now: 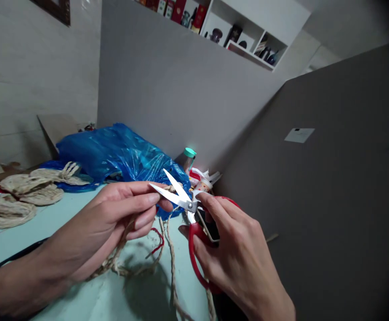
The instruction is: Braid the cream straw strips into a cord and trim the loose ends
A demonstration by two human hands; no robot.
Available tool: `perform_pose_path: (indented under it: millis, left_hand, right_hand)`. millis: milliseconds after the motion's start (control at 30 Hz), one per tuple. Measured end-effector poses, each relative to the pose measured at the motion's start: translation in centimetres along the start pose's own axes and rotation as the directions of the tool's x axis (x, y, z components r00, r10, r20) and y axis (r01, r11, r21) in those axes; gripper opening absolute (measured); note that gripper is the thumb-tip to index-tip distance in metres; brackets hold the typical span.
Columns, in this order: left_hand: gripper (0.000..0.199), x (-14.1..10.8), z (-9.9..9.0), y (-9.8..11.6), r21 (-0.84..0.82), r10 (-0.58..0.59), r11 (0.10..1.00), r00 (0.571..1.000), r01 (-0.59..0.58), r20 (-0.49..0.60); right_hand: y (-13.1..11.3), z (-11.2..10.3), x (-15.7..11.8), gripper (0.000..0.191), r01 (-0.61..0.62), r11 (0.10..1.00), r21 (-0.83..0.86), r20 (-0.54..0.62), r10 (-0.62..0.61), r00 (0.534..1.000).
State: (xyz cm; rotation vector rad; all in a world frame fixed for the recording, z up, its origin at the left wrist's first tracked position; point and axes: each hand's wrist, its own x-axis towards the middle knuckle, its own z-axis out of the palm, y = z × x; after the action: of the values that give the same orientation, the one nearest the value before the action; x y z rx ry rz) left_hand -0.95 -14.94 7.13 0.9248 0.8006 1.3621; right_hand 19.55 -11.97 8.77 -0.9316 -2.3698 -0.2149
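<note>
My right hand (234, 240) is wrapped around a pair of red-handled scissors (194, 236), whose blades stand apart and point left. Between the thumb and fingers of my left hand (127, 209) is a twisted straw-coloured cord (173, 188), its end showing close behind the blades. The lower blade passes right beside my left thumb. More lengths of cord (172, 263) hang below and trail over the pale green table (114, 303). A short red cord (161, 243) curls under my left fingers. Whether the blades touch the cord, I cannot tell.
A blue plastic bag (114, 147) lies at the back of the table. Bundles of dried fibre (30, 187) rest at the left. Behind my hands stand a bottle with a green lid (189, 152) and a patterned cup (204, 185). Grey partitions (181, 98) rise beyond.
</note>
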Motion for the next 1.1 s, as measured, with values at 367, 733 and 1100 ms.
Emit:
perform_pose_path:
  millis: [367,733,1100]
  left_hand:
    - [0.018,0.1,-0.5,-0.3,0.032,-0.019,0.999,0.997,0.022,-0.076]
    - [0.016,-0.2,0.3,0.0,0.113,-0.036,0.992,0.994,0.048,-0.107]
    - [0.024,-0.2,-0.1,-0.7,0.478,0.021,0.878,1.0,-0.015,-0.008]
  right_hand:
    - [0.9,1.1,0.0,0.023,-0.02,0.999,-0.037,-0.015,0.019,1.0]
    - [2.6,1.1,1.1,0.021,-0.276,0.698,0.661,-0.046,0.404,0.913]
    - [2.5,1.7,1.4,0.039,-0.327,0.309,0.893,0.207,0.363,0.909]
